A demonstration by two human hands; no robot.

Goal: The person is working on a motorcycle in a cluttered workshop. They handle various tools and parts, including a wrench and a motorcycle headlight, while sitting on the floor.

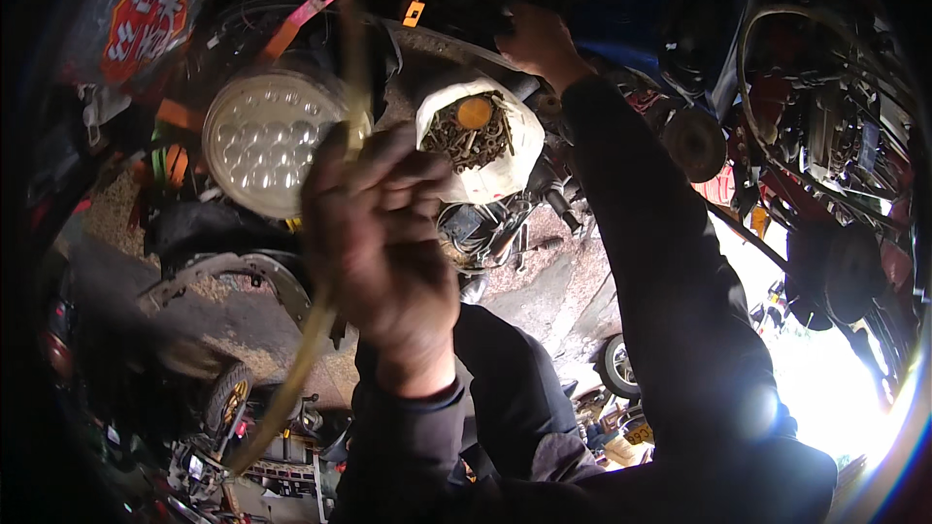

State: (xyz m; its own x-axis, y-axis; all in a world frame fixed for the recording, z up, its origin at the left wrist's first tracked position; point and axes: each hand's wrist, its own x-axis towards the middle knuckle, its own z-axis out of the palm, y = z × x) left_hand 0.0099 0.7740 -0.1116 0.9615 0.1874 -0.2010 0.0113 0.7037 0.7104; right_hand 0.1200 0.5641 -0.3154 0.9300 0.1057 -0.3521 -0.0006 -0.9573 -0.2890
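Note:
Close up, and blurred by motion, my left hand (383,243) is closed around a yellowish, see-through hose (296,378). The hose runs up past the top of the fist and hangs down to the lower left. Farther off, my right hand (539,41) reaches with its arm stretched out to dark machinery at the top. Shadow hides its fingertips, so what they touch does not show. Between the hands stands a white tub (527,141) of rusty bolts and nuts (456,147) with a round orange piece among them. Left of my left hand is a round lamp (267,141) with many bubble lenses.
A curved metal bracket (238,260) lies below the lamp. Tools and loose parts (495,233) crowd the floor under the tub. Vehicle parts with cables and a looped hose (748,68) fill the right side. A small wheel (619,367) stands near bright light at lower right.

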